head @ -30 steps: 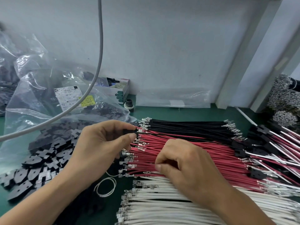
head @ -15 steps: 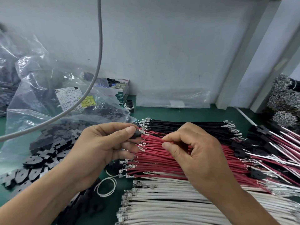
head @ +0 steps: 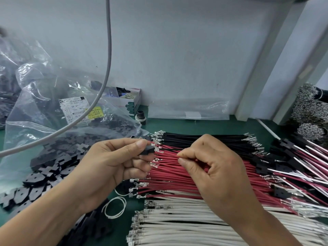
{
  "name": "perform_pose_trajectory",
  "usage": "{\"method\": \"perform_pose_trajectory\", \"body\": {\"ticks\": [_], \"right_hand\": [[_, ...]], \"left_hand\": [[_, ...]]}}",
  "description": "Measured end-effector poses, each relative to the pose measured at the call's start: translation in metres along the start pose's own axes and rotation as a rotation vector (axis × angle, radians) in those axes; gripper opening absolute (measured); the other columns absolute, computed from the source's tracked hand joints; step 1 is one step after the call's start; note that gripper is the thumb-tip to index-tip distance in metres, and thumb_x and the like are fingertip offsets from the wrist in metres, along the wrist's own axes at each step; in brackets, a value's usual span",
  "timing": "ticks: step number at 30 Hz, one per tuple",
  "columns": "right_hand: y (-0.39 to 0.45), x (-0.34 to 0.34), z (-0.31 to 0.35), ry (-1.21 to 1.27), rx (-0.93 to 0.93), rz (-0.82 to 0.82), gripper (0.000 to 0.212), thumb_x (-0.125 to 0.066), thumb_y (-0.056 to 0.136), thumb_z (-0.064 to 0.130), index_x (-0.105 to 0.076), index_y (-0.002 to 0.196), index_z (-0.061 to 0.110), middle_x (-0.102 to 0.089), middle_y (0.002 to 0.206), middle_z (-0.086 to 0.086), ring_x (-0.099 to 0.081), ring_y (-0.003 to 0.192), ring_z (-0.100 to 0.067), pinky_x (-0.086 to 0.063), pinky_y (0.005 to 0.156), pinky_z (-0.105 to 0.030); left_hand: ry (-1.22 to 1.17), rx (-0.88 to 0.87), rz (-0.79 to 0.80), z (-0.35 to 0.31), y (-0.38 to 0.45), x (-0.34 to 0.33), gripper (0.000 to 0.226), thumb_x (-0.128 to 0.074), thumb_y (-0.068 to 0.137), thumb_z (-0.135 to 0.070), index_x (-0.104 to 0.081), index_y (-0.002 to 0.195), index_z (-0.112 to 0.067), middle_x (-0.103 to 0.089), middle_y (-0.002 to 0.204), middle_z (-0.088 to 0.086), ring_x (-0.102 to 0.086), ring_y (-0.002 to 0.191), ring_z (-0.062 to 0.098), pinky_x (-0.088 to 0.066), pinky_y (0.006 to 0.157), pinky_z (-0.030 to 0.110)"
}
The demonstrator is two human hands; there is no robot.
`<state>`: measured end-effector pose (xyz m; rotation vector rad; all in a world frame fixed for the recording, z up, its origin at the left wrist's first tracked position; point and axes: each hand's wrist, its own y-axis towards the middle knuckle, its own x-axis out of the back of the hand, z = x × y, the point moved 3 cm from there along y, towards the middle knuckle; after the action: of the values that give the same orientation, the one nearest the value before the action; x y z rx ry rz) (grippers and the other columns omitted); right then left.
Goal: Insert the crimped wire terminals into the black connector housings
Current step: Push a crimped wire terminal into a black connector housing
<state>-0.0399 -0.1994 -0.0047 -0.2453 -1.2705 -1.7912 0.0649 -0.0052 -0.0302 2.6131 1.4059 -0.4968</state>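
Housing: black connector housing (head: 147, 150) pinched in left hand (head: 113, 166), just left of the red wires.
Wire: right hand (head: 211, 167) pinches a red wire (head: 166, 153), lengthwise toward the housing.
Nearer: the right grip feeds leftward.

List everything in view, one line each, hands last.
black wires: a row, black, far end of the stack
red wires: many, red, middle
white wires: many, white, nearest
connector housing: one, black, in left fingers
loose housings: a pile, black, left
plastic bag: one, clear, back left
finished assemblies: several, right
white loop: one, on green mat
grey cable: one, hanging
left hand: pinches the housing
right hand: pinches a wire
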Motion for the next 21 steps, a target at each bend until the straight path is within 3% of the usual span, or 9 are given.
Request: {"method": "perform_pose_trajectory", "body": {"ticks": [6,11,18,21], "right_hand": [[0.004,0.005,0.006,-0.208,0.161,0.044,0.007,-0.069,0.089,0.026,-0.076,0.086,0.024,-0.057,0.082,0.015,-0.053,0.069,-0.003,-0.047,0.055,-0.023],[0.002,0.005,0.008,-0.308,0.276,0.034,0.007,-0.073,0.087,0.012,-0.073,0.083,0.017,-0.057,0.081,0.008,-0.054,0.069,-0.012,-0.048,0.05,-0.031],[-0.002,-0.007,0.018,-0.286,0.208,-0.018,0.011,-0.064,0.095,0.02,-0.071,0.088,0.018,-0.056,0.085,0.009,-0.053,0.072,-0.01,-0.047,0.054,-0.03],[0.0,-0.007,0.013,-0.265,0.104,0.012,0.009,-0.064,0.093,0.027,-0.071,0.087,0.024,-0.056,0.085,0.014,-0.054,0.074,-0.004,-0.046,0.057,-0.02]], "left_hand": [[0.05,0.001,-0.016,-0.001,-0.001,-0.001,0.034,-0.088,0.072,-0.023,-0.08,0.096,0.0,-0.075,0.085,0.023,-0.071,0.062,0.022,-0.06,0.056,0.025],[0.1,0.018,-0.041,0.0,-0.003,-0.001,0.036,-0.081,0.07,-0.024,-0.079,0.095,0.002,-0.074,0.082,0.024,-0.07,0.061,0.024,-0.058,0.054,0.025],[0.044,0.017,-0.061,0.006,-0.003,-0.008,0.035,-0.08,0.07,-0.028,-0.08,0.092,-0.001,-0.074,0.083,0.024,-0.071,0.062,0.025,-0.061,0.056,0.027],[0.314,-0.151,-0.101,-0.001,-0.008,-0.009,0.029,-0.081,0.07,-0.032,-0.083,0.094,-0.017,-0.079,0.086,0.015,-0.076,0.068,0.024,-0.061,0.058,0.026]]}}
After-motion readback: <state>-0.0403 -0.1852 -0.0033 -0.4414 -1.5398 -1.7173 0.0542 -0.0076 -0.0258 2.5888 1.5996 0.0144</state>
